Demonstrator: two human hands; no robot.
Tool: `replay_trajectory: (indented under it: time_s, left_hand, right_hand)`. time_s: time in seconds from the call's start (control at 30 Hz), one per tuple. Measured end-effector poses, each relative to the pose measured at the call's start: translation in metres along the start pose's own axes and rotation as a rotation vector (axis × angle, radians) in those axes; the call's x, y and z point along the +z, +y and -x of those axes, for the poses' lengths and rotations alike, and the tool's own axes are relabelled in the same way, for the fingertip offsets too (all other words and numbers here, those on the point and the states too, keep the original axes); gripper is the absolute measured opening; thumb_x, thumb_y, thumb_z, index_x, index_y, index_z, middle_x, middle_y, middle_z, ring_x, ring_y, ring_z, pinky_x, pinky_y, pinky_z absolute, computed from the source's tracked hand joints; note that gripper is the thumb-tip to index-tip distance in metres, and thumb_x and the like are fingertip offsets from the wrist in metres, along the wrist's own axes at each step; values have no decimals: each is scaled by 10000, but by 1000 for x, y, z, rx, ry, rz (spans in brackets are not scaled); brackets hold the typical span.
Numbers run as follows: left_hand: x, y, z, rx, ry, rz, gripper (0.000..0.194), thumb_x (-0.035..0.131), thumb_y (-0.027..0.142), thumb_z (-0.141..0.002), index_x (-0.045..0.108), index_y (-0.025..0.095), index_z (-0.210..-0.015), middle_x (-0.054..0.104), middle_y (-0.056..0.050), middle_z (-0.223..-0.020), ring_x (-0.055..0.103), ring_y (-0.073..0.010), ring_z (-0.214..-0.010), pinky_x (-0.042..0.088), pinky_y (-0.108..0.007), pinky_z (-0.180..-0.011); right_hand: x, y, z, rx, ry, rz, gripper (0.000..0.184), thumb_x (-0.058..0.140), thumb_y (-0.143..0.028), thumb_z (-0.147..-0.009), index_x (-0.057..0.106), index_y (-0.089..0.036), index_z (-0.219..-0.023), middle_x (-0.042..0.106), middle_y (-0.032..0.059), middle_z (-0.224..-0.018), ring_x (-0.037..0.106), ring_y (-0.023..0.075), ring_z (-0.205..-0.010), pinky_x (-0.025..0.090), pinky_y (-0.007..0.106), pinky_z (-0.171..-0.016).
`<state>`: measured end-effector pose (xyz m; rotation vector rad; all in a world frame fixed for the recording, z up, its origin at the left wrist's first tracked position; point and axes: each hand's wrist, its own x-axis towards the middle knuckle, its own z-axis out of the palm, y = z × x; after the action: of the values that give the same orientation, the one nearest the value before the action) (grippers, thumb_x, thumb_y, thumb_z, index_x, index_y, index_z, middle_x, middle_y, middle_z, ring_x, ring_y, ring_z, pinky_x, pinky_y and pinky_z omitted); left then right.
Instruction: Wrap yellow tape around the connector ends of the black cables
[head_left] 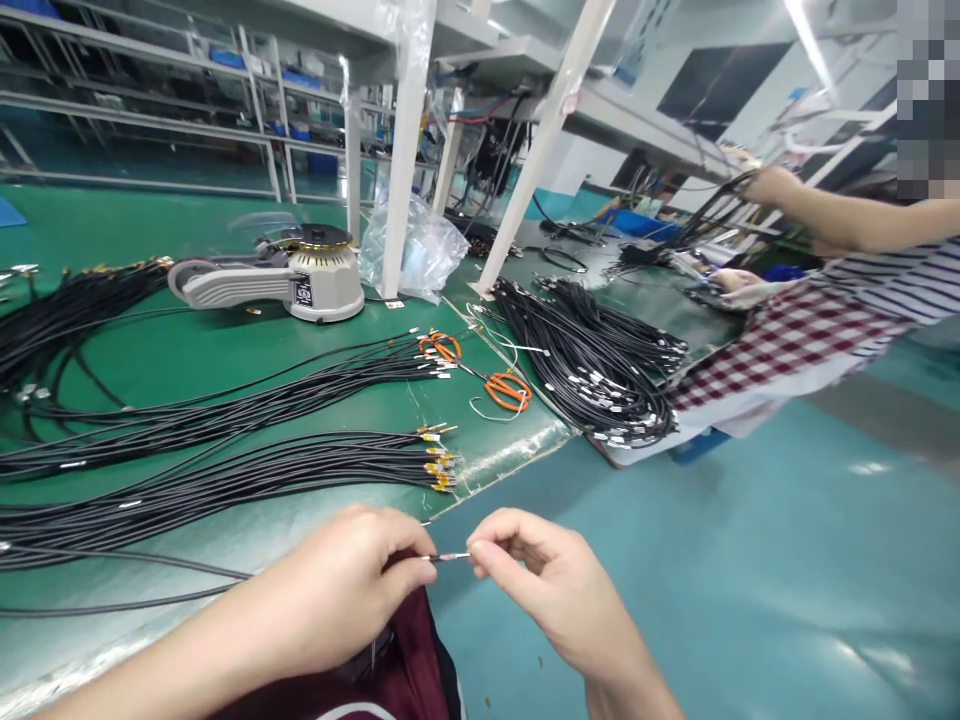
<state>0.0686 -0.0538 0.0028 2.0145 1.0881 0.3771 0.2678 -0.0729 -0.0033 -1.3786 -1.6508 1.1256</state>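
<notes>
My left hand (352, 585) pinches a thin black cable between thumb and forefinger, close to its end. The cable's end (450, 557) sticks out to the right, with a pale, stripped-looking tip. My right hand (544, 580) has thumb and forefinger closed on that tip, its other fingers curled. Both hands are in front of the bench edge, above my dark red clothing. Just beyond them lies a bundle of black cables (300, 470) with yellow and metal ends. Farther back is a second black bundle (300, 392) with white and silver ends.
Orange-handled scissors (507, 391) lie near the bench corner. Behind them stand a grey round tape dispenser (326, 285), a clear plastic bag (431, 250) and white posts (405, 150). More cables (592, 370) lie to the right, where a co-worker's arm (840, 215) handles others.
</notes>
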Motion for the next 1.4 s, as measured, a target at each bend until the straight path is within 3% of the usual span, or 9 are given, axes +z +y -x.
replay_trajectory:
  time_s: [0.2, 0.3, 0.43, 0.67, 0.8, 0.97, 1.23, 1.4]
  left_hand:
    - [8, 7, -9, -13, -5, 91, 159, 520, 240, -856, 663, 231, -787, 685, 67, -757, 599, -109, -703, 401, -195, -649]
    - [8, 5, -9, -22, -25, 123, 159, 517, 240, -859, 672, 233, -824, 697, 62, -794, 609, -115, -727, 415, -201, -676]
    - [5, 1, -7, -27, -47, 107, 187, 497, 245, -871, 679, 251, -911, 710, 46, -905, 623, -134, -820, 423, -219, -745]
    - [10, -2, -7, -73, -44, 39, 222, 464, 265, -864, 672, 214, -807, 684, 29, -761, 584, -133, -700, 394, -221, -650]
    - [16, 1, -10, -123, -52, 199, 236, 465, 284, -846, 647, 193, -726, 642, 30, -690, 550, -122, -655, 394, -212, -625]
    - [24, -2, -15, -190, -100, 467, 230, 471, 299, -823, 629, 167, -722, 622, 15, -672, 541, -123, -630, 426, -215, -621]
    - [23, -5, -11, -29, -47, 46, 300, 384, 322, -911, 592, 194, -736, 584, 21, -678, 500, -126, -635, 350, -228, -612]
    - [27, -3, -5, 13, -53, 8, 325, 347, 313, -934, 513, 199, -679, 552, 30, -651, 498, -122, -620, 347, -221, -604]
  right_hand:
    - [-7, -2, 8, -147, 37, 129, 87, 578, -152, -796, 656, -188, -783, 662, -2, -750, 615, 130, -690, 497, 235, -646]
    - [-6, -3, 9, -175, 42, 203, 126, 569, -141, -803, 643, -194, -716, 652, -10, -719, 605, 127, -669, 479, 235, -632]
    - [1, -1, 7, -95, 88, 188, 135, 556, -136, -781, 629, -187, -680, 645, -18, -662, 588, 120, -613, 480, 223, -597]
    - [12, 4, 6, 126, 106, -3, 132, 570, -245, -771, 625, -167, -679, 640, -3, -633, 586, 128, -594, 485, 230, -578]
    - [14, 4, 9, 189, 106, -113, 145, 583, -276, -764, 615, -159, -685, 615, -12, -613, 564, 116, -583, 473, 215, -570]
    - [18, 8, 15, 169, 126, -134, 134, 585, -267, -775, 617, -161, -698, 615, -11, -629, 564, 117, -597, 467, 214, -583]
    - [20, 8, 14, 155, 148, -86, 153, 564, -270, -794, 614, -164, -696, 610, -5, -640, 556, 124, -605, 455, 223, -581]
    - [23, 9, 16, 185, 139, -110, 174, 555, -298, -805, 598, -165, -702, 597, -5, -652, 546, 128, -622, 455, 229, -602]
